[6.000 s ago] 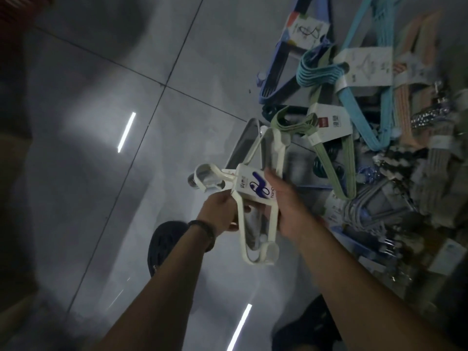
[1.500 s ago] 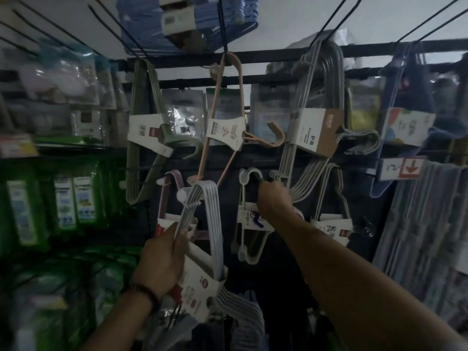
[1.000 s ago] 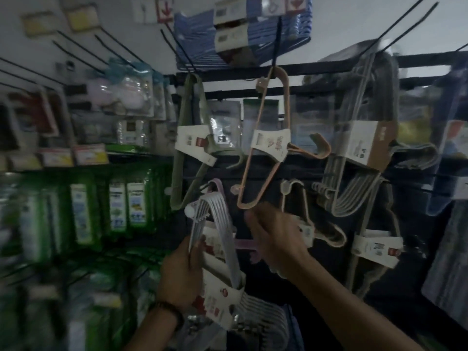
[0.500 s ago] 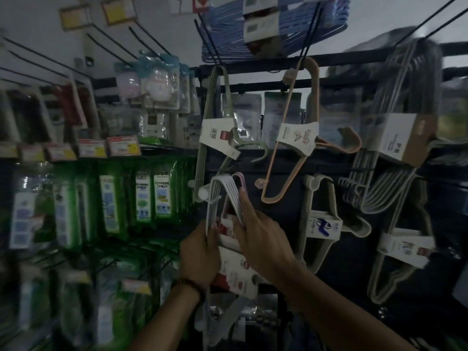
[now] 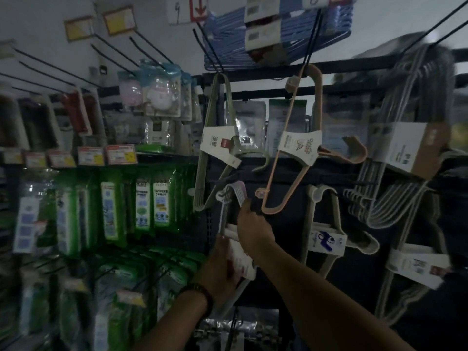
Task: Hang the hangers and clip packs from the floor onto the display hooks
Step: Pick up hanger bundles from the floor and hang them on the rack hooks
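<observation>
A pack of pale lilac hangers (image 5: 234, 196) with a white card sleeve hangs low on the dark display panel, its top end at a black hook (image 5: 220, 182). My left hand (image 5: 221, 264) grips the pack's lower part by the sleeve. My right hand (image 5: 253, 226) holds its upper bars just below the top end. The cream hanger pack with a blue logo (image 5: 326, 239) hangs on a hook to the right, free of both hands.
Above hang a green hanger pack (image 5: 217, 148), a peach pack (image 5: 301, 145) and grey packs (image 5: 400, 173) at right. Blue hangers (image 5: 273, 36) sit overhead. Green product packets (image 5: 141, 203) fill shelves at left. Long bare black hooks (image 5: 116, 49) jut out at upper left.
My right hand left the cream pack hanging on its hook and came over to the lilac pack. Both hands raised that pack up to the hook as my view turned left.
</observation>
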Motion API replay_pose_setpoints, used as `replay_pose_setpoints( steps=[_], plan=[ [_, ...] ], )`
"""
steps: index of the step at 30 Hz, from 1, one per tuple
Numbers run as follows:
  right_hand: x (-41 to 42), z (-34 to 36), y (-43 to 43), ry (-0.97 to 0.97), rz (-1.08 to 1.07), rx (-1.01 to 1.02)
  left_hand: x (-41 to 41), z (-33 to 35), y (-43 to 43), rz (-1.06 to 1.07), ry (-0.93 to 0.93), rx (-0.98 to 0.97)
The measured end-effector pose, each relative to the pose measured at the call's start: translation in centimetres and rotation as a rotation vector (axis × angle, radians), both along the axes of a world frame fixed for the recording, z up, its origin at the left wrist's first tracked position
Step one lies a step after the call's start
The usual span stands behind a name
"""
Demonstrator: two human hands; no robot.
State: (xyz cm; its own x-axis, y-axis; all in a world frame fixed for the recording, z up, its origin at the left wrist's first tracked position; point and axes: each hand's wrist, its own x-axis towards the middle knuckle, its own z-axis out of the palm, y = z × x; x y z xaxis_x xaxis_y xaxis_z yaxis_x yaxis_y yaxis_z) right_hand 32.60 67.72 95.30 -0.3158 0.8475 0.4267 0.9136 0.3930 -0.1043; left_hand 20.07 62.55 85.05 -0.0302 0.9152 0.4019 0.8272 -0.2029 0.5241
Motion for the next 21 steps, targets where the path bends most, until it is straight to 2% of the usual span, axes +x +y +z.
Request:
replay_pose_setpoints(
  steps=[3, 5, 7, 8, 9, 12, 14, 17, 19, 21],
  plan=[
    [0.4, -0.1, 1.6, 0.045, 0.011, -0.083, 0.2, 0.1, 1.4, 0.006, 0.121, -0.149],
    [1.0, -0.5, 2.1, 0.032, 0.019, -0.080, 0.9, 0.7, 1.9, 0.036, 0.025, -0.170],
    [1.8, -1.0, 2.3, -0.058, 0.026, -0.034, 1.8, 1.7, 1.5, 0.015, -0.185, -0.251],
    [2.2, -1.4, 2.4, -0.031, 0.043, -0.052, 2.2, 2.2, 1.2, 0.019, -0.180, -0.234],
    [2.6, -1.8, 2.2, 0.022, 0.072, -0.077, 2.1, 2.1, 1.0, 0.090, -0.134, -0.176],
    [3.7, -3.4, 0.8, 0.208, 0.169, -0.080, 2.4, 2.2, -2.1, 0.114, -0.005, -0.066],
    [4.4, -5.2, -0.6, 0.283, 0.221, 0.079, 2.6, 1.6, -4.7, 0.173, 0.074, 0.029],
    [5.0, -8.3, -3.9, 0.369, 0.406, 0.237, 2.6, -0.6, -10.1, 0.453, 0.186, 0.029],
    [4.7, -11.1, -6.8, 0.386, 0.541, 0.138, 1.6, -3.9, -14.4, 0.468, 0.078, -0.041],
    [3.8, -15.2, -10.2, 0.329, 0.630, -0.072, 1.2, -8.2, -19.8, 0.498, -0.057, -0.187]
  ],
)
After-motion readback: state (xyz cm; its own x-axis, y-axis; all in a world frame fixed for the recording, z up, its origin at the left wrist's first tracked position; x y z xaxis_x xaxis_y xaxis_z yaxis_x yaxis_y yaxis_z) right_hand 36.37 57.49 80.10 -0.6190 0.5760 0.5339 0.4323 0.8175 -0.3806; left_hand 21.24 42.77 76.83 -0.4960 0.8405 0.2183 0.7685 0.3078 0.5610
